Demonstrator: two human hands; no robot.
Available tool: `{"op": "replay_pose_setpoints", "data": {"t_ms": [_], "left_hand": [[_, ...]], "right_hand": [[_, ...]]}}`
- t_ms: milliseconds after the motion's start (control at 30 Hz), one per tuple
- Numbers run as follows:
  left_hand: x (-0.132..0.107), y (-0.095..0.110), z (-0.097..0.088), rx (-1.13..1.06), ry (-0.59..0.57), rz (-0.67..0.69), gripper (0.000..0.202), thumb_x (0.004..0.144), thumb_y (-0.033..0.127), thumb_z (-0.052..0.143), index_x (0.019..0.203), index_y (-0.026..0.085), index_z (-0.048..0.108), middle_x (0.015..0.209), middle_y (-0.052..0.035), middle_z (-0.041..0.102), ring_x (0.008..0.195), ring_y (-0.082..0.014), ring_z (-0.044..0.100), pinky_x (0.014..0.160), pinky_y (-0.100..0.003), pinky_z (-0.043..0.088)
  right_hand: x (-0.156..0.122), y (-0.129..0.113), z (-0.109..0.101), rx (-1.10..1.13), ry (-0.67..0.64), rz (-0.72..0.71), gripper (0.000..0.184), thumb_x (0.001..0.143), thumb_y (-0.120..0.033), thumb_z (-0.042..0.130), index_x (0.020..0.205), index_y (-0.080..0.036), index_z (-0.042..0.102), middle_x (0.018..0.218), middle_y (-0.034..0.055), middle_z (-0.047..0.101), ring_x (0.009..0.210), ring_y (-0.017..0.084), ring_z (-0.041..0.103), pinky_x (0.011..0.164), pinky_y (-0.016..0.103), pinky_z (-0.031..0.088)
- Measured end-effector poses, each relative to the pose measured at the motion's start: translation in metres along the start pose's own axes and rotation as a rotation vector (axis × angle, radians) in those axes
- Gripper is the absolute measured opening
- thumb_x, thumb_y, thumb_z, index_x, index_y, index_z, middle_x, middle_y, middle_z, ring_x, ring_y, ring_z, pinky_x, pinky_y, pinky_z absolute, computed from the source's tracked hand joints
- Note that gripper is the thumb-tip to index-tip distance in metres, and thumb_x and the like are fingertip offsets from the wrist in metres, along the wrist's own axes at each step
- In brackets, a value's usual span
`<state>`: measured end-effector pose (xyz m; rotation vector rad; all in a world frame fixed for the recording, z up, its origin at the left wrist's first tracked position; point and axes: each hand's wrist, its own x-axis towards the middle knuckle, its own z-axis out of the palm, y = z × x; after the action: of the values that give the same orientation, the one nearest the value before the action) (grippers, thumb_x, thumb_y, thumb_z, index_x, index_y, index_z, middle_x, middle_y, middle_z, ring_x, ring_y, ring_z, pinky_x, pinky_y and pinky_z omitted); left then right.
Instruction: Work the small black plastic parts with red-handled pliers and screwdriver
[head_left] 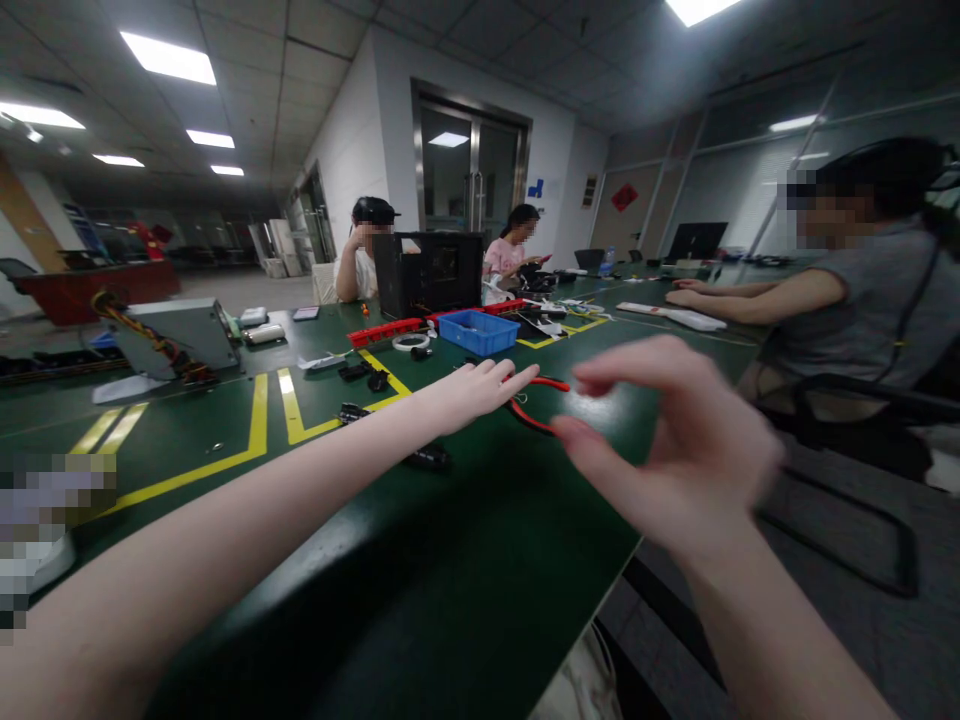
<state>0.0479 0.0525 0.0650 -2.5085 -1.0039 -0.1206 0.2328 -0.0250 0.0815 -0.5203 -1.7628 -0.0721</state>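
Note:
My left hand reaches over the table, its fingers closed around the middle of a pair of pliers. The red-and-black handles of these pliers spread out to the right beyond my fingers, and most of the head is hidden. To the right, my right hand is slightly blurred and holds nothing. Its thumb and index finger are apart, close to the handle ends. Just beyond my left hand is a blue plastic bin. A black cylindrical piece lies below my left wrist.
Yellow tape marks the green table. A metal power supply with bundled wires stands at left, a black computer case behind the bin. A red strip lies nearby. One person sits at right, two others farther back.

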Motion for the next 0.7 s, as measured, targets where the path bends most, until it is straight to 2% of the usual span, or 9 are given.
{"op": "replay_pose_setpoints", "data": {"t_ms": [100, 167, 267, 433, 567, 700], "left_hand": [[-0.012, 0.000, -0.015, -0.060, 0.127, -0.037, 0.074, 0.080, -0.001, 0.042, 0.145, 0.013, 0.009, 0.132, -0.0158, 0.041, 0.121, -0.0290, 0.044, 0.100, -0.039, 0.040], [-0.018, -0.004, -0.022, -0.105, 0.174, -0.030, 0.077, 0.074, -0.005, 0.041, 0.143, 0.012, 0.012, 0.135, -0.0170, 0.038, 0.127, -0.0296, 0.039, 0.102, -0.040, 0.039], [-0.027, -0.011, -0.026, -0.172, 0.218, -0.032, 0.076, 0.070, -0.008, 0.037, 0.141, 0.013, 0.019, 0.133, -0.0154, 0.041, 0.127, -0.0273, 0.041, 0.101, -0.040, 0.041], [-0.055, -0.017, -0.019, -0.220, 0.350, -0.128, 0.046, 0.086, 0.003, 0.037, 0.130, 0.016, 0.037, 0.121, -0.0124, 0.050, 0.113, -0.0247, 0.052, 0.096, -0.039, 0.046], [-0.089, -0.015, 0.003, -0.289, 0.391, -0.164, 0.039, 0.090, 0.014, 0.043, 0.128, 0.018, 0.041, 0.120, -0.0113, 0.053, 0.108, -0.0249, 0.055, 0.094, -0.040, 0.047], [-0.114, -0.011, 0.035, -0.439, 0.332, -0.224, 0.036, 0.090, 0.017, 0.045, 0.126, 0.020, 0.044, 0.120, -0.0099, 0.055, 0.109, -0.0241, 0.056, 0.094, -0.040, 0.047]], "right_hand": [[0.008, 0.024, 0.011, -0.380, -0.298, -0.072, 0.063, 0.070, -0.043, 0.073, 0.126, -0.025, 0.051, 0.122, 0.0088, 0.056, 0.114, 0.033, 0.049, 0.095, 0.050, 0.038], [0.009, 0.044, 0.023, -0.613, -0.416, -0.078, 0.076, 0.069, -0.039, 0.073, 0.135, -0.018, 0.041, 0.129, 0.0141, 0.050, 0.119, 0.035, 0.043, 0.098, 0.050, 0.032], [0.008, 0.065, 0.044, -0.739, -0.468, -0.094, 0.069, 0.073, -0.029, 0.065, 0.135, -0.012, 0.039, 0.125, 0.0165, 0.052, 0.115, 0.033, 0.044, 0.095, 0.044, 0.032], [0.003, 0.079, 0.067, -0.742, -0.476, -0.117, 0.058, 0.070, -0.036, 0.064, 0.119, -0.011, 0.049, 0.109, 0.0162, 0.057, 0.100, 0.032, 0.048, 0.085, 0.040, 0.033], [-0.004, 0.093, 0.071, -0.714, -0.491, -0.110, 0.043, 0.071, -0.036, 0.062, 0.106, -0.013, 0.054, 0.101, 0.0137, 0.060, 0.093, 0.029, 0.051, 0.080, 0.037, 0.032], [-0.009, 0.101, 0.069, -0.666, -0.474, -0.110, 0.040, 0.072, -0.035, 0.061, 0.104, -0.013, 0.054, 0.100, 0.0125, 0.062, 0.090, 0.027, 0.054, 0.077, 0.036, 0.032]]}}
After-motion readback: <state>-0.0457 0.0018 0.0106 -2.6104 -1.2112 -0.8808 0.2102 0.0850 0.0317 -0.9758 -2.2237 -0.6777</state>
